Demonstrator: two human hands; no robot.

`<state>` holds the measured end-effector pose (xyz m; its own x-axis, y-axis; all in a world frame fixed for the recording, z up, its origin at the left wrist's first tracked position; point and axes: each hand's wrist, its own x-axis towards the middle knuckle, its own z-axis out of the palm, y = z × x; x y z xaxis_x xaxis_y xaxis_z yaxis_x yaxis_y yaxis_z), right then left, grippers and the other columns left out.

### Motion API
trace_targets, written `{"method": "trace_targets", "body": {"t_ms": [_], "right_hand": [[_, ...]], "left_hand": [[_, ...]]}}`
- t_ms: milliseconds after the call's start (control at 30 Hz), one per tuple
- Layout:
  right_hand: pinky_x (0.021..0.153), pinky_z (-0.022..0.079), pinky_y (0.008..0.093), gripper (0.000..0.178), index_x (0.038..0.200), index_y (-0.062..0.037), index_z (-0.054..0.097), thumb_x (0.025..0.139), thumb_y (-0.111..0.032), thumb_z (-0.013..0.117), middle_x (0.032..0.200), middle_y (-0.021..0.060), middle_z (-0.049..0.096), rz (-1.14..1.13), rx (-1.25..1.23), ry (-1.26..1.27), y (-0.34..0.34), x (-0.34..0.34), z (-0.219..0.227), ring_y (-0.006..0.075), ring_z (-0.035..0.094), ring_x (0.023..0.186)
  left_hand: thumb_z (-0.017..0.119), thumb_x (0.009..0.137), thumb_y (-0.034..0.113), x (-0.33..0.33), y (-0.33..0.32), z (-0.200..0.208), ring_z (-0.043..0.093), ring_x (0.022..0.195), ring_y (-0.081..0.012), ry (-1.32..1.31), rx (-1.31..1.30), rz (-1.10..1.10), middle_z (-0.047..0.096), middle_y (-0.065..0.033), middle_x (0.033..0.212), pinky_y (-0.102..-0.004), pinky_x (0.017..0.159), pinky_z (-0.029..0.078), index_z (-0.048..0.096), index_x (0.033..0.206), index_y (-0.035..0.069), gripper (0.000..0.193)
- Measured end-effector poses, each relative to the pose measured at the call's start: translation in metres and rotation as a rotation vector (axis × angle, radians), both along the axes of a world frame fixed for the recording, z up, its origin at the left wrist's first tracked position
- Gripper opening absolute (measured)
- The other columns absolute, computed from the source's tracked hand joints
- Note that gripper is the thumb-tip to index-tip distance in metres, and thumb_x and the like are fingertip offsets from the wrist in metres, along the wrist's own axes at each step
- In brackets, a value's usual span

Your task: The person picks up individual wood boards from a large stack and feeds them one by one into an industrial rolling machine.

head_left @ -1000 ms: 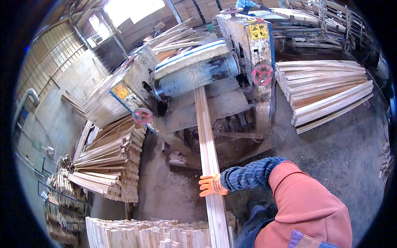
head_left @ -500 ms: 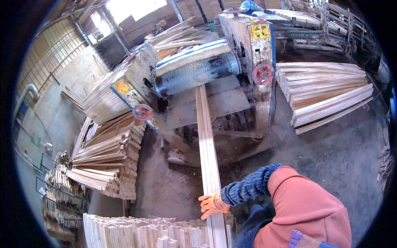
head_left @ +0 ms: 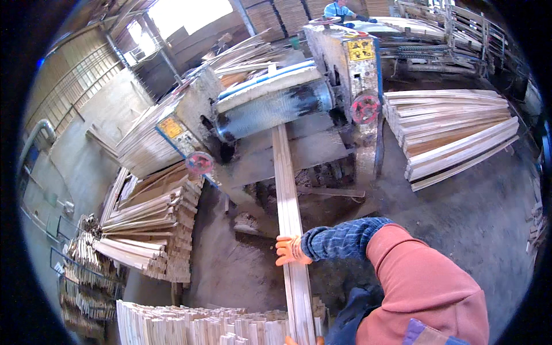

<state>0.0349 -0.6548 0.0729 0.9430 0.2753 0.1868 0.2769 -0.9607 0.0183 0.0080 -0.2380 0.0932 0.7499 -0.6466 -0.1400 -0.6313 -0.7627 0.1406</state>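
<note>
The right hand (head_left: 290, 250), in an orange glove, has its fingers closed over the long pale wooden plank (head_left: 286, 190) leaving the grey planing machine (head_left: 276, 106). Only the left hand's fingertips (head_left: 289, 341) show, grip unclear. If that one-handed hold slackens, the plank could tip off the machine's table.

Your right hand (head_left: 292, 249) wears an orange work glove with a paler cuff edge. Above it, a dark blue knit sleeve with a fine check pattern covers your forearm. A salmon-pink outer layer sits over your upper arm and shoulder, with a purple-blue patch near the bottom edge. Dark blue trousers below.
</note>
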Motion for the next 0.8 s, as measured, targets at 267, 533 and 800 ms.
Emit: {"method": "trace_targets", "body": {"t_ms": [267, 533, 800], "right_hand": [[0.121, 0.026, 0.0520, 0.107, 0.149, -0.0256, 0.049, 0.047, -0.021, 0.083, 0.124, 0.0057, 0.061, 0.167, 0.089, 0.188, 0.062, -0.010, 0.015, 0.0296, 0.053, 0.127], [0.108, 0.038, 0.0508, 0.100, 0.149, -0.0242, 0.049, 0.055, -0.024, 0.082, 0.123, 0.0058, 0.064, 0.286, 0.061, 0.147, 0.120, 0.010, 0.028, 0.0280, 0.060, 0.118], [0.096, 0.045, 0.0456, 0.081, 0.131, -0.0171, 0.059, 0.054, -0.019, 0.084, 0.107, 0.0082, 0.063, 0.077, -0.065, 0.136, 0.062, 0.049, 0.048, 0.0310, 0.059, 0.109]], "left_hand": [[0.077, 0.077, 0.059, 0.005, -0.079, 0.032, 0.058, 0.123, -0.0345, 0.030, -0.223, 0.058, 0.064, -0.0197, 0.130, -0.0525, 0.103, 0.046, 0.038, 0.155, 0.016, 0.097], [0.080, 0.072, 0.043, 0.018, -0.002, -0.024, 0.065, 0.106, -0.0426, 0.002, -0.244, 0.379, 0.069, -0.0239, 0.110, -0.0511, 0.096, 0.050, 0.052, 0.145, 0.004, 0.087], [0.080, 0.078, 0.043, -0.067, 0.152, -0.058, 0.062, 0.121, -0.0399, 0.079, -0.439, 1.055, 0.066, -0.0226, 0.131, -0.0476, 0.103, 0.050, 0.052, 0.146, 0.008, 0.081]]}}
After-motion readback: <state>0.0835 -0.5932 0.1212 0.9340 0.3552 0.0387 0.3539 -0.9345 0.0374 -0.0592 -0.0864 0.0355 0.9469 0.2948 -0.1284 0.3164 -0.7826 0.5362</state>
